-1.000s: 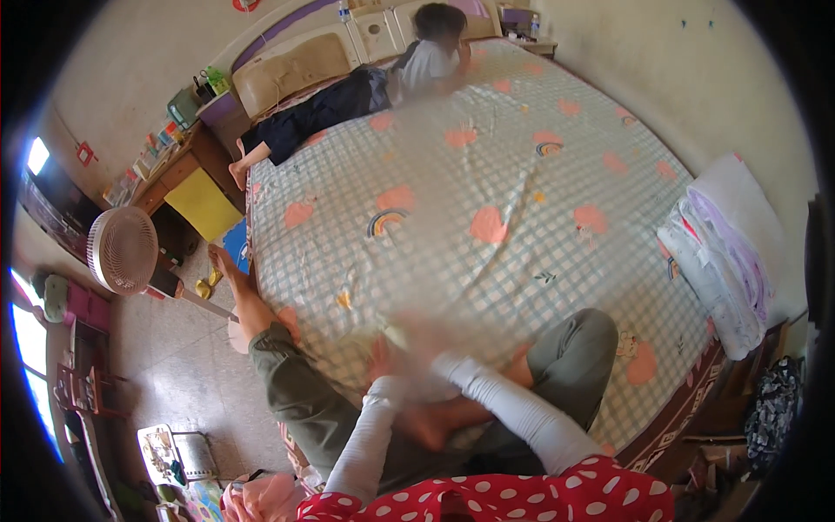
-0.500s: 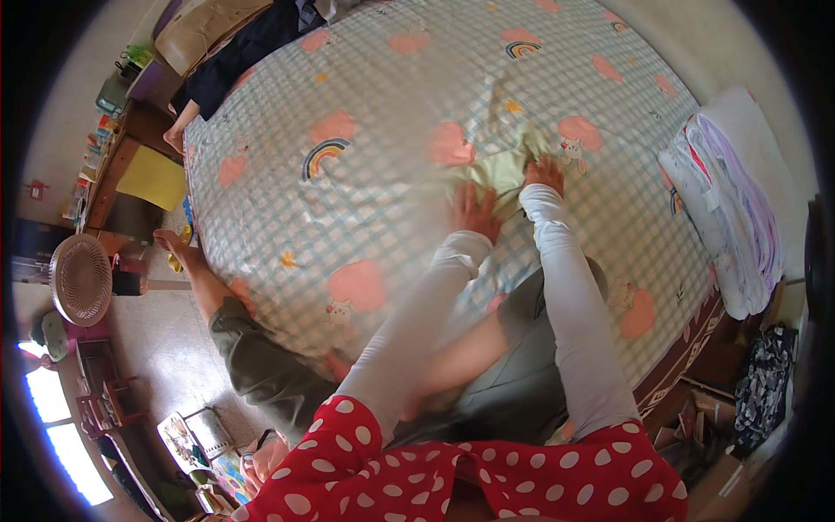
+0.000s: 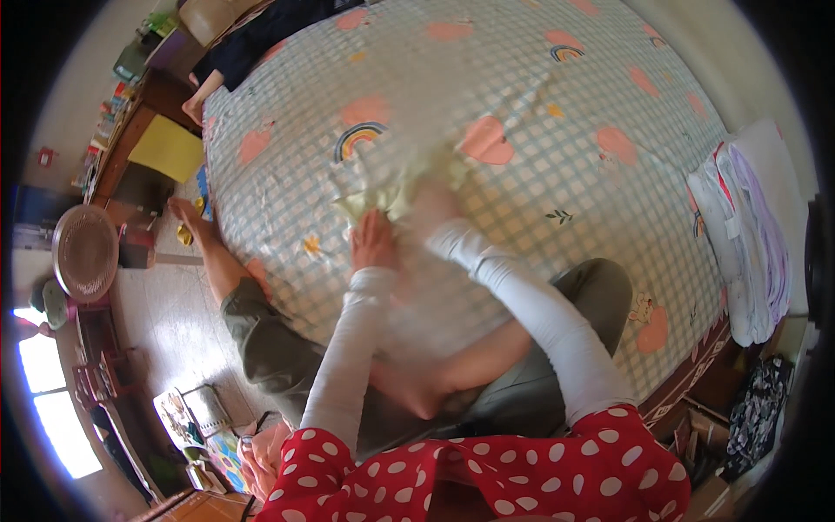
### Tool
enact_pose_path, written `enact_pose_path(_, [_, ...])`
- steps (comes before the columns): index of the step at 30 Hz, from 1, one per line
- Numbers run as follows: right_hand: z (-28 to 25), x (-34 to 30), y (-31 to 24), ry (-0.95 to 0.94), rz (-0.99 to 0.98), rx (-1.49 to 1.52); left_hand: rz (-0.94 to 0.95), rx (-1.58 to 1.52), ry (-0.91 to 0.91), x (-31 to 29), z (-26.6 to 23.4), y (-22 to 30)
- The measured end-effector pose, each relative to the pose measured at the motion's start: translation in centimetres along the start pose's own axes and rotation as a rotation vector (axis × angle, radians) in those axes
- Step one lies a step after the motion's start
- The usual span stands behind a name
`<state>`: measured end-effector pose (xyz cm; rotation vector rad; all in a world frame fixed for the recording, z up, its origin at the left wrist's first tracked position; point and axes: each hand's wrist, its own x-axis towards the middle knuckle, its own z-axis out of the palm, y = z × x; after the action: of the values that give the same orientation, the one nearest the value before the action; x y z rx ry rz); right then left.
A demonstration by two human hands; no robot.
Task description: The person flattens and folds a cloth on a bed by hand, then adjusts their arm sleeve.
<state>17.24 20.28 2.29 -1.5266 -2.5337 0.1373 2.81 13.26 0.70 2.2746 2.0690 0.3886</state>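
A pale green cloth [image 3: 393, 197] lies crumpled on the checked bedsheet [image 3: 539, 200], which is printed with hearts, rainbows and rabbits. My left hand [image 3: 374, 242] rests at the cloth's near edge, its fingers stretched forward. Just right of it, my right hand [image 3: 435, 209] is over the cloth, too smeared by motion for its fingers to be made out. Both forearms wear white sleeves. A hazy patch blurs the middle of the picture and part of the cloth.
Folded bedding [image 3: 744, 235] is stacked at the bed's right edge. Another person's leg [image 3: 204, 96] and dark clothing show at the far left. A round fan [image 3: 85, 252] stands left of the bed. My bent legs in dark green trousers [image 3: 270, 348] lie close by.
Both hands and the pale green cloth have moved left across the sheet. The cloth is more bunched now. The whole view has shifted slightly.
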Motion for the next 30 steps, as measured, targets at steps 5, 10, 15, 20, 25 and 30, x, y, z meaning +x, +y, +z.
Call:
enact_pose_path(5, [1.9, -3.7, -13.5, 0.094, -0.318, 0.607, -0.255, 0.121, 0.205, -10.3, -3.0, -13.0])
enact_pose_path(10, [5.6, -4.9, -19.4, 0.168, -0.343, 0.583, -0.389, -0.163, 0.377, -11.3, -2.9, -13.9])
enact_pose_path(15, [5.3, -2.5, -16.2, 0.088, -0.408, 0.331, -0.376, -0.025, 0.435, -11.2, -1.7, -12.3])
enact_pose_path(20, [5.2, 0.0, -8.3, 0.496, -0.390, 0.222, -0.267, -0.101, 0.377, -8.6, -1.5, -6.8])
enact_pose_path(25, [3.8, 3.2, -0.8, 0.457, -0.326, 0.316, -0.151, -0.030, 0.278, -2.3, 2.4, -4.6])
enact_pose_path(30, [0.5, 1.7, 12.3, 0.334, 0.151, 0.201, -0.016, -0.145, 0.001, 7.7, 3.4, 6.4])
